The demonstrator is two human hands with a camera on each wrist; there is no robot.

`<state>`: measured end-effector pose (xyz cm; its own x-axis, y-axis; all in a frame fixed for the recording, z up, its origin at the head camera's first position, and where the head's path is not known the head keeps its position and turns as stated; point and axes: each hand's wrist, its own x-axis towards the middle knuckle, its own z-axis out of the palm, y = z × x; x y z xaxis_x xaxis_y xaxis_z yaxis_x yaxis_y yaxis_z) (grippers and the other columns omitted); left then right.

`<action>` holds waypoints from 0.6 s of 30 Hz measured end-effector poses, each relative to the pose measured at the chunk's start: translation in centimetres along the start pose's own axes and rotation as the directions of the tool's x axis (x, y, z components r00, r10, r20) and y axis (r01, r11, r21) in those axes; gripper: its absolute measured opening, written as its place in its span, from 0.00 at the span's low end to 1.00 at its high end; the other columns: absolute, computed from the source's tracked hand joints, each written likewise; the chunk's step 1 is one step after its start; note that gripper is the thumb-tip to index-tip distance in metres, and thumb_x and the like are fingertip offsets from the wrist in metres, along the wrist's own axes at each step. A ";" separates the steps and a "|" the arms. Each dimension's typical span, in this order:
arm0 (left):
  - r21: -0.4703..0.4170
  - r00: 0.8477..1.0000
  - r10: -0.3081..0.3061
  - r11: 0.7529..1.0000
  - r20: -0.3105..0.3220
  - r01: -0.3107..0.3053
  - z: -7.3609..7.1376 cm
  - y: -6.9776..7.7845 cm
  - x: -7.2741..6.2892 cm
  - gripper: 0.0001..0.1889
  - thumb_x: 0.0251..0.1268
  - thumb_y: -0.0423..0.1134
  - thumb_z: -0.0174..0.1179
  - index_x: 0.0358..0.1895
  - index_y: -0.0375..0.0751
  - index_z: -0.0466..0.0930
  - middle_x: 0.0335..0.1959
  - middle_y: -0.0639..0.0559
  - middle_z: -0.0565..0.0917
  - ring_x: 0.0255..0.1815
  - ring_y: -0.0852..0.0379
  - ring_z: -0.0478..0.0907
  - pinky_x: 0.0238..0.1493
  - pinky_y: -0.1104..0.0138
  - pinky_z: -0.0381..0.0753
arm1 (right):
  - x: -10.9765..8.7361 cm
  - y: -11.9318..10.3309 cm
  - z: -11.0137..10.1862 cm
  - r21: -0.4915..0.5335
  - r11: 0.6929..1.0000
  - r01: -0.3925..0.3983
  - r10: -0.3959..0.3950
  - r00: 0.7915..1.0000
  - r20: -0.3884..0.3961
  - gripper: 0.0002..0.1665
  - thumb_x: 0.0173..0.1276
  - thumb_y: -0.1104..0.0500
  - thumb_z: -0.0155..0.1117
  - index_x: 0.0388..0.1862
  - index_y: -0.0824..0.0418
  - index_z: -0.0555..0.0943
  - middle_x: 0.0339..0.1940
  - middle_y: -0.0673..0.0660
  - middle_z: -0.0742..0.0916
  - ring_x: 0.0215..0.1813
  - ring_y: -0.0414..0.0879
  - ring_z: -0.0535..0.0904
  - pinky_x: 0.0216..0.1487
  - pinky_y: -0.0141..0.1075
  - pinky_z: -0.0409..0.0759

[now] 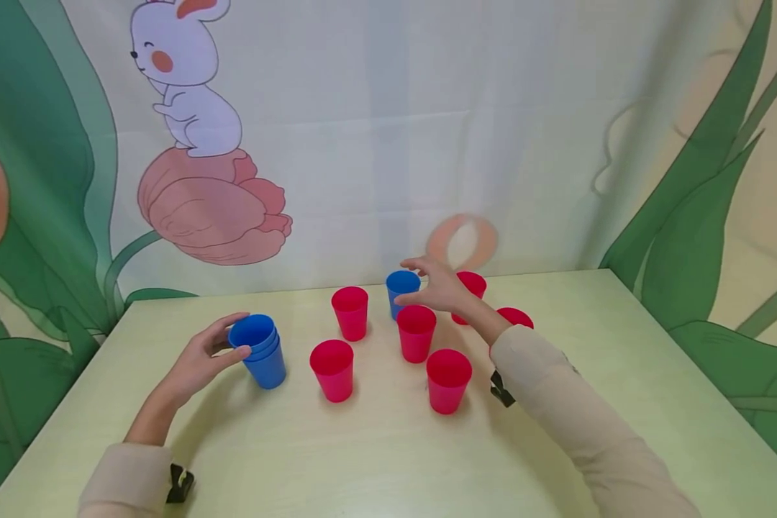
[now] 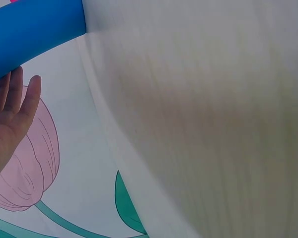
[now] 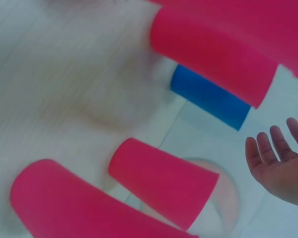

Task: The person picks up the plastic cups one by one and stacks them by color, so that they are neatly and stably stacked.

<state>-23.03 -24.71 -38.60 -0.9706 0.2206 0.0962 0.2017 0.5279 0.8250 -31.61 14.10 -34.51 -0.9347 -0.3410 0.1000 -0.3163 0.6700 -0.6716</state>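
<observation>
At the left of the table, a nested stack of blue cups [image 1: 265, 363] stands mouth up. My left hand [image 1: 201, 360] holds it near the rim, thumb on the near side and fingers on the far side; in the left wrist view fingertips meet the blue wall [image 2: 35, 37]. Farther back, a single blue cup [image 1: 401, 285] stands upright behind a red cup [image 1: 416, 338]. My right hand [image 1: 442, 288] reaches over beside its rim, thumb and fingers spread. A gap shows between that hand and the blue cup [image 3: 211, 96] in the right wrist view.
Several more upright red cups stand around: one at front left [image 1: 333, 374], one behind it [image 1: 351, 316], one at front right [image 1: 449, 385], one at the back [image 1: 471, 291]. Another red cup [image 1: 514, 316] is partly hidden by the right forearm. A printed curtain [image 1: 362, 144] hangs behind the table.
</observation>
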 end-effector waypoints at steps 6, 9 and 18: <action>-0.003 1.000 0.009 1.000 -0.001 -0.009 0.0 0.1 0.0 0.34 0.62 0.45 0.57 0.69 0.44 0.54 0.60 0.32 0.66 0.57 0.35 0.66 0.51 0.47 0.72 | 0.6 0.9 0.3 -0.029 0.999 -0.026 0.027 1.000 0.011 0.46 0.49 0.50 0.72 0.66 0.58 0.64 0.62 0.60 0.70 0.62 0.57 0.65 0.47 0.46 0.77; -0.009 1.000 0.010 1.000 0.002 -0.010 0.0 0.0 0.0 0.34 0.62 0.45 0.57 0.69 0.43 0.53 0.60 0.32 0.66 0.57 0.35 0.66 0.51 0.47 0.72 | 0.9 1.2 0.5 -0.031 0.999 -0.036 0.036 0.999 0.013 0.47 0.50 0.49 0.72 0.66 0.59 0.62 0.63 0.61 0.69 0.62 0.58 0.65 0.47 0.47 0.77; -0.021 1.000 0.008 1.000 0.004 -0.008 0.0 -0.1 0.0 0.33 0.63 0.44 0.56 0.69 0.44 0.54 0.60 0.32 0.66 0.58 0.35 0.66 0.51 0.47 0.71 | 1.6 1.6 1.0 0.021 0.995 -0.100 0.098 0.994 0.049 0.49 0.51 0.48 0.71 0.68 0.60 0.58 0.65 0.61 0.66 0.63 0.58 0.63 0.50 0.48 0.75</action>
<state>-23.10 -24.77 -38.71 -0.9683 0.2285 0.1008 0.2070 0.5089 0.8356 -33.43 13.92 -36.18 -0.9523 -0.3050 -0.0024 -0.2181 0.6864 -0.6937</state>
